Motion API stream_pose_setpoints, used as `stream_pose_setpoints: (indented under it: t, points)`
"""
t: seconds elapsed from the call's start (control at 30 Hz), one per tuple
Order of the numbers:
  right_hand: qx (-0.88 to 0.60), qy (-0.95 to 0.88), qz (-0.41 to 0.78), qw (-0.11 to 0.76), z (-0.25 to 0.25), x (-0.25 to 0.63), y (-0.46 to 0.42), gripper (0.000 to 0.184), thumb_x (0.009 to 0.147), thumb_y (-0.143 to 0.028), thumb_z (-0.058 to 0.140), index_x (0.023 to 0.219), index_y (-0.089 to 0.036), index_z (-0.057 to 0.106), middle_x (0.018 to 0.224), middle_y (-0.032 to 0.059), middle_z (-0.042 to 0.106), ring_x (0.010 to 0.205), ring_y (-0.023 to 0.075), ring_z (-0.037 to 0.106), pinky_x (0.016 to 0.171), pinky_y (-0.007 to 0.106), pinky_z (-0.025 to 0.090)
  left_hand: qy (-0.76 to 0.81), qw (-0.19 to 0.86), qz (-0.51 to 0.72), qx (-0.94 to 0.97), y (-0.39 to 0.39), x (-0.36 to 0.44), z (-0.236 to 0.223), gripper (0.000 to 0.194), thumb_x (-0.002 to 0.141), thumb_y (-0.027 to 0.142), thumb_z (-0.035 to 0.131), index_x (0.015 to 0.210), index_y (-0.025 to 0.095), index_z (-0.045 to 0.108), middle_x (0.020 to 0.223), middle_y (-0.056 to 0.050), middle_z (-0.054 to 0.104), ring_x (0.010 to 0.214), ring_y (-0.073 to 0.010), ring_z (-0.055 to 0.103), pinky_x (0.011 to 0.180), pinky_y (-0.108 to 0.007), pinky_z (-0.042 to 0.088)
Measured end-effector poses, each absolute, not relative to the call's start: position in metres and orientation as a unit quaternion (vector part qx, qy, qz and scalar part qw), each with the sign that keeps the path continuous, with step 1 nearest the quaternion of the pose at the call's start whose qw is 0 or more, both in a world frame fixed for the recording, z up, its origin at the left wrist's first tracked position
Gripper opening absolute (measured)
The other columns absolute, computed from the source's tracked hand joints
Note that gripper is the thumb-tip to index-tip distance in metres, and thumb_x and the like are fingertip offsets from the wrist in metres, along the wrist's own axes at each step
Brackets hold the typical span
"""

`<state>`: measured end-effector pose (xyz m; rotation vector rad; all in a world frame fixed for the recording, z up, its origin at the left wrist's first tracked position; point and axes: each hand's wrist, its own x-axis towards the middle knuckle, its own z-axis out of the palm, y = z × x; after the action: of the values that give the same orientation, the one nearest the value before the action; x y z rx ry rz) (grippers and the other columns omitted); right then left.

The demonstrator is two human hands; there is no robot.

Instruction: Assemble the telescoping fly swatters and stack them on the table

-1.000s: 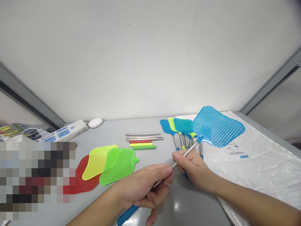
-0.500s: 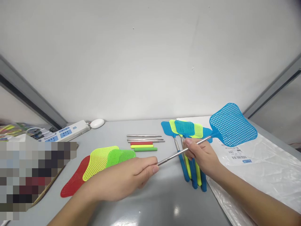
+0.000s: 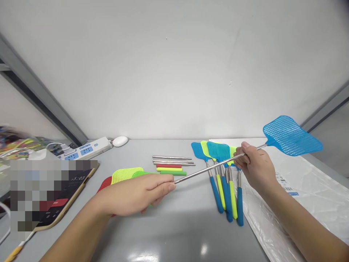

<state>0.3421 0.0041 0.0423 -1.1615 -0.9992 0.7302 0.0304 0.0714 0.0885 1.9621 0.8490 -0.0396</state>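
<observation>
A blue fly swatter with a mesh head and thin metal rod slants across in front of me. My right hand is closed round the rod close to the head. My left hand pinches the rod's other end, and what lies inside that fist is hidden. Beneath the rod lies a fanned row of blue and yellow fly swatters with coloured grips. Loose red, yellow and green swatter heads are partly covered by my left hand and forearm. Metal rods and coloured grip sleeves lie beyond it.
A white plastic bag with a label spreads over the right of the grey table. To the left are a phone, partly blurred out, a power strip and a white oval object. A pale wall stands behind.
My right hand and the blue swatter head have moved right, away from my left hand. More metal rod now shows between my hands. The view has shifted slightly to the left.
</observation>
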Motion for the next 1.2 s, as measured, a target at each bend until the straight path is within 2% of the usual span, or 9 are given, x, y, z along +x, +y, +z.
stream_pose_setpoints:
  t: [0.27,0.4,0.5,0.57,0.63,0.73,0.9,1.0,1.2]
  points:
    - [-0.513,-0.457,0.342,0.641,0.029,0.326,0.002,0.052,0.092,-0.047,0.055,0.051,-0.022,0.034,0.054,-0.0034,0.029,0.051,0.0131,0.031,0.051,0.030,0.031,0.349,0.498,-0.026,0.794,0.070,0.034,0.081,0.042,0.094,0.058,0.038,0.073,0.022,0.045,0.067,0.004,0.044,0.053,-0.0120,0.050,0.050,-0.021,0.039]
    - [-0.538,-0.555,0.365,0.519,0.018,0.302,-0.008,0.049,0.090,-0.052,0.055,0.053,-0.022,0.042,0.054,-0.0021,0.037,0.054,0.0141,0.037,0.053,0.029,0.031,0.314,0.530,-0.056,0.785,0.052,0.056,0.071,0.042,0.096,0.056,0.031,0.075,0.022,0.043,0.069,0.005,0.044,0.039,-0.0076,0.048,0.041,-0.020,0.036]
    - [-0.507,-0.635,0.405,0.420,0.018,0.282,-0.020,0.052,0.093,-0.051,0.050,0.053,-0.021,0.036,0.053,-0.0031,0.033,0.054,0.0122,0.032,0.052,0.028,0.026,0.288,0.545,-0.066,0.784,0.033,0.071,0.064,0.040,0.097,0.054,0.028,0.078,0.022,0.042,0.070,0.005,0.045,0.035,-0.0057,0.043,0.038,-0.019,0.035]
    - [-0.494,-0.655,0.415,0.393,0.020,0.275,-0.025,0.052,0.094,-0.049,0.047,0.054,-0.020,0.032,0.054,-0.0040,0.028,0.053,0.0113,0.028,0.052,0.028,0.024,0.289,0.554,-0.060,0.778,0.024,0.077,0.062,0.039,0.098,0.054,0.026,0.083,0.023,0.044,0.071,0.005,0.045,0.035,-0.0055,0.041,0.037,-0.019,0.036]
    - [-0.502,-0.656,0.407,0.390,0.024,0.272,-0.027,0.051,0.096,-0.046,0.044,0.055,-0.020,0.027,0.055,-0.0041,0.023,0.054,0.0113,0.026,0.052,0.028,0.022,0.301,0.554,-0.058,0.774,0.021,0.079,0.062,0.038,0.098,0.054,0.025,0.085,0.023,0.044,0.073,0.005,0.045,0.035,-0.0057,0.040,0.036,-0.020,0.035]
    - [-0.511,-0.664,0.383,0.389,0.029,0.274,-0.026,0.050,0.096,-0.043,0.043,0.057,-0.021,0.022,0.057,-0.0039,0.020,0.055,0.0117,0.024,0.053,0.029,0.021,0.298,0.536,-0.057,0.788,0.025,0.079,0.067,0.038,0.098,0.051,0.027,0.078,0.022,0.042,0.070,0.004,0.045,0.040,-0.0070,0.042,0.039,-0.020,0.034]
    - [-0.513,-0.680,0.360,0.382,0.033,0.278,-0.025,0.050,0.096,-0.043,0.042,0.058,-0.021,0.021,0.057,-0.0036,0.022,0.053,0.0118,0.025,0.052,0.030,0.022,0.263,0.499,-0.040,0.825,0.033,0.078,0.073,0.038,0.099,0.044,0.029,0.070,0.021,0.039,0.061,0.003,0.041,0.050,-0.0109,0.039,0.046,-0.023,0.027]
    - [-0.526,-0.670,0.339,0.398,0.034,0.283,-0.023,0.051,0.096,-0.048,0.043,0.055,-0.021,0.027,0.054,-0.0033,0.026,0.053,0.0123,0.028,0.052,0.030,0.023,0.274,0.479,-0.040,0.833,0.036,0.075,0.075,0.040,0.098,0.048,0.029,0.071,0.021,0.037,0.062,0.004,0.040,0.052,-0.0117,0.037,0.049,-0.025,0.026]
    - [-0.576,-0.588,0.323,0.467,0.033,0.303,-0.013,0.053,0.093,-0.051,0.046,0.050,-0.022,0.042,0.050,-0.0012,0.040,0.053,0.0144,0.038,0.053,0.030,0.028,0.291,0.416,-0.025,0.861,0.050,0.060,0.080,0.041,0.097,0.053,0.029,0.074,0.021,0.039,0.069,0.003,0.043,0.060,-0.0121,0.040,0.057,-0.024,0.032]
